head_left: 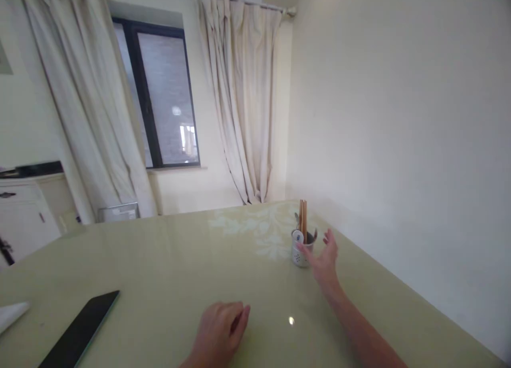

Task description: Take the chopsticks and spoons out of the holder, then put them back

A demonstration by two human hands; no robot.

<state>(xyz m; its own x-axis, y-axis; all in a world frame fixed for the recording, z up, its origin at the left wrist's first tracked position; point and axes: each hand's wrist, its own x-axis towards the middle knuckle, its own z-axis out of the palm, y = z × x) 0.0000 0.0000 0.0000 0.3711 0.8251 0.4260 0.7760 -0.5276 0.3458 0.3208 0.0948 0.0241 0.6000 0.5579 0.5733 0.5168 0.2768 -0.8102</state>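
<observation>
A small white perforated utensil holder [298, 255] stands on the pale green glossy table [167, 272], near the right wall. Wooden chopsticks [303, 218] and a couple of spoon handles stick up out of it. My right hand [324, 260] is stretched out just right of the holder, fingers spread, thumb at the holder's rim, gripping nothing. My left hand [221, 331] rests on the table near the front edge, fingers loosely curled, with nothing in it.
A black flat device [82, 329] lies at the front left of the table, with a white object [11, 314] at the left edge. Behind the table are cream curtains [239, 102], a dark-framed window [163, 97] and a white cabinet [24, 219]. A plain wall runs along the right.
</observation>
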